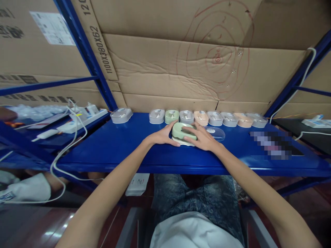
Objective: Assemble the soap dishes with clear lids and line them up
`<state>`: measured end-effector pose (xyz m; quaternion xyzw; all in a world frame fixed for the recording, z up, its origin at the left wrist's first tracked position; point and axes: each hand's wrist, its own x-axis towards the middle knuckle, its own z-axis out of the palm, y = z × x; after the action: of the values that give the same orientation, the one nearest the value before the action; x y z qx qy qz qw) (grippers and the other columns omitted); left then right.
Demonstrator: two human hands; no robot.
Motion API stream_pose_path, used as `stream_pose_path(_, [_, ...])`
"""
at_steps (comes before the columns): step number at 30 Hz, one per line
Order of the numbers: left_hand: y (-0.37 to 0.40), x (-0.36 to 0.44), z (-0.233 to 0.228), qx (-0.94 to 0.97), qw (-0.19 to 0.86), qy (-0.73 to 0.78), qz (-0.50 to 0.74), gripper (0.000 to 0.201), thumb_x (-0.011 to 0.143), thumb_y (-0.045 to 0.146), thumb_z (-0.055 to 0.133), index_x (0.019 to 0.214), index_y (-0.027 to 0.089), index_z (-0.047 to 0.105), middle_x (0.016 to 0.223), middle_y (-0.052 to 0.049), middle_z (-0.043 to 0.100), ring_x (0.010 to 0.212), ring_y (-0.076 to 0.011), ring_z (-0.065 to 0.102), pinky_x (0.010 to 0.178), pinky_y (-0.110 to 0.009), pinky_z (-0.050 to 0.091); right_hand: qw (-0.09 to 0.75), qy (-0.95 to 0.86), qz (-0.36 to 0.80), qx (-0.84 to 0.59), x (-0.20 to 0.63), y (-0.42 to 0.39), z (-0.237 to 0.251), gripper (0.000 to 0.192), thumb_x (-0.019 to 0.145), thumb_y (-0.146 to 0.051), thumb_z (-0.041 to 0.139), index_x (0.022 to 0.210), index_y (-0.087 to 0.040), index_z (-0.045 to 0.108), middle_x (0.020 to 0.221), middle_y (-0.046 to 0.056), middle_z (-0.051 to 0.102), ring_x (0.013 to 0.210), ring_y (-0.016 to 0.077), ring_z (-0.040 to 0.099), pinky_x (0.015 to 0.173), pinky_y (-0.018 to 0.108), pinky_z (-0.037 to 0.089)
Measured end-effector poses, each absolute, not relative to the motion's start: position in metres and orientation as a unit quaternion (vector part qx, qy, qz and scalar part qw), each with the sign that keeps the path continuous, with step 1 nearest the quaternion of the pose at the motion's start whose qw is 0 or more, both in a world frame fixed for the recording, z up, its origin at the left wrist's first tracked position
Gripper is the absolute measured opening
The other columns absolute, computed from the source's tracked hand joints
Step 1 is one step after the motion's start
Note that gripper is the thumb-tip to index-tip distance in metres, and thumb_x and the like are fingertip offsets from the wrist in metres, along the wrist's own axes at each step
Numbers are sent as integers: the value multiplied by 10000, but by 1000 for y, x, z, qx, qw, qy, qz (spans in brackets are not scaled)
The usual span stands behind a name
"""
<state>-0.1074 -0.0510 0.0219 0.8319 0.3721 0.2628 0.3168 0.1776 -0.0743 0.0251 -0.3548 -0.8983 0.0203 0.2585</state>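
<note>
The green case [184, 133] sits on the blue table [124, 144], dead centre btw my two hands, w/ a white base showing under its lower edge. My left hand [162, 136] cups its left end, thumb along the near side, fingers curled round the far corner; my right hand [203, 137] lies over the top and right end, fingers spread flat on the lid. I'd say that two-sided hold is to pin the thing steady while the lid gets pressed or seated, both hands closed onto it, not lifting. Just right of my right hand, touching or nearly so (can't tell), lies a clear lid [216, 133] flat on the table. Beyond both hands, along the back edge, a row of cases [207, 118] in grey, green and peach stands side by side, prob. parked there to keep the near area free. One more grey case [121, 115] sits apart, beyond and left of my left hand. Further left, a white power strip [85, 119] w/ a cable [64, 151] looping down off the edge. Nothing blocks the hands; the row is close behind though. Cardboard boxes [181, 69] wall off the back.
</note>
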Motion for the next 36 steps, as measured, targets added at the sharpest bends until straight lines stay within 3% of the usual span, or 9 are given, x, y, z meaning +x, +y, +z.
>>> stream_pose_path(4, [-53, -105, 22, 830, 315, 374, 267, 1474, 637, 649, 1006, 1805, 236, 207, 1856, -226, 238, 1704, -469, 265, 1381, -651, 227, 217, -910, -26, -352, 176, -75, 23, 687, 1092, -740, 481, 1599, -307, 643, 1370, 187, 621, 1320, 441, 614, 1106, 639, 543])
stream_pose_path(7, [-52, -104, 22, 832, 312, 366, 276, 1435, 645, 644, 1007, 1796, 242, 248, 1851, -217, 259, 1702, -454, 278, 1384, -638, 226, 207, -915, -44, -343, 176, -77, 22, 672, 1092, -721, 508, 1569, -278, 676, 1404, 210, 619, 1373, 455, 582, 1124, 648, 527])
stream_pose_path(18, [-53, -105, 23, 855, 264, 365, 258, 990, 724, 695, 934, 1579, 313, 614, 1604, -121, 629, 1518, -438, 536, 1305, -651, 369, 177, -927, -36, -328, 174, -82, 17, 662, 1100, -717, 491, 1562, -272, 654, 1387, 205, 641, 1310, 435, 610, 1094, 651, 523])
stream_pose_path(23, [-53, -103, 24, 854, 252, 374, 258, 976, 694, 698, 943, 1530, 302, 632, 1570, -118, 639, 1505, -448, 528, 1289, -624, 388, 245, -907, -8, -343, 190, -78, 34, 651, 1092, -679, 535, 1579, -248, 585, 1514, 183, 651, 1424, 425, 583, 1212, 645, 468])
stream_pose_path(26, [-53, -103, 23, 852, 238, 389, 259, 978, 687, 684, 953, 1510, 272, 624, 1538, -138, 641, 1470, -446, 549, 1259, -613, 413, 272, -884, -22, -379, 218, -68, 42, 561, 1063, -624, 601, 1478, -251, 651, 1496, 172, 671, 1438, 430, 589, 1223, 651, 469])
stream_pose_path(30, [-53, -104, 22, 852, 228, 394, 258, 980, 681, 666, 964, 1491, 241, 614, 1513, -156, 637, 1437, -437, 566, 1241, -596, 422, 223, -873, -21, -434, 259, -56, 38, 521, 962, -548, 720, 1394, -257, 719, 1396, 160, 709, 1346, 432, 653, 1164, 640, 525])
stream_pose_path(36, [-55, -102, 23, 851, 225, 400, 255, 983, 688, 675, 957, 1492, 238, 598, 1518, -157, 631, 1430, -443, 558, 1222, -587, 430, 141, -865, -21, -481, 281, -53, 26, 719, 894, -452, 770, 1578, -276, 638, 1449, 182, 698, 1353, 460, 646, 1116, 646, 536])
